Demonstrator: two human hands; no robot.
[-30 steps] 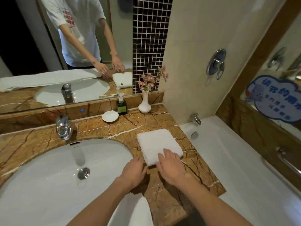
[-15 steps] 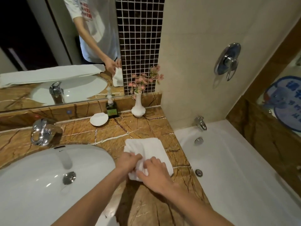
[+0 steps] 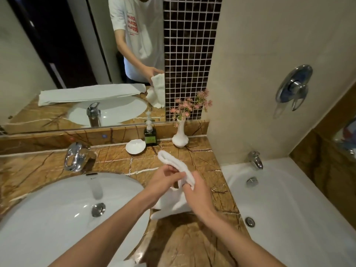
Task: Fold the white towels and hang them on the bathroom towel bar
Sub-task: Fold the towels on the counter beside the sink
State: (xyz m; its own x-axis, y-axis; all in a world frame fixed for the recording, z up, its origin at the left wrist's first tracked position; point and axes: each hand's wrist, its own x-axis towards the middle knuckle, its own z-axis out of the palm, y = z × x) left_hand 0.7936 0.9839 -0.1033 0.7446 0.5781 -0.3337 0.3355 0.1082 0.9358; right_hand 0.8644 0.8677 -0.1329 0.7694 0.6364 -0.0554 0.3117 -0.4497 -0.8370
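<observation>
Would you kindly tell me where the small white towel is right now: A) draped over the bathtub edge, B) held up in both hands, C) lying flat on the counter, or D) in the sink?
B: the left hand and right hand both grip the white towel, its upper fold raised above the counter.

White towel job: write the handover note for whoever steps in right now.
Left hand: pinches the white towel near its top.
Right hand: grips the same towel.
Towel: held above the counter, partly folded, loose.
Second towel: seen only in the mirror, lying long.
Done: no towel hung in view.
Left: finish folding, hang both; the bar is out of view.
</observation>
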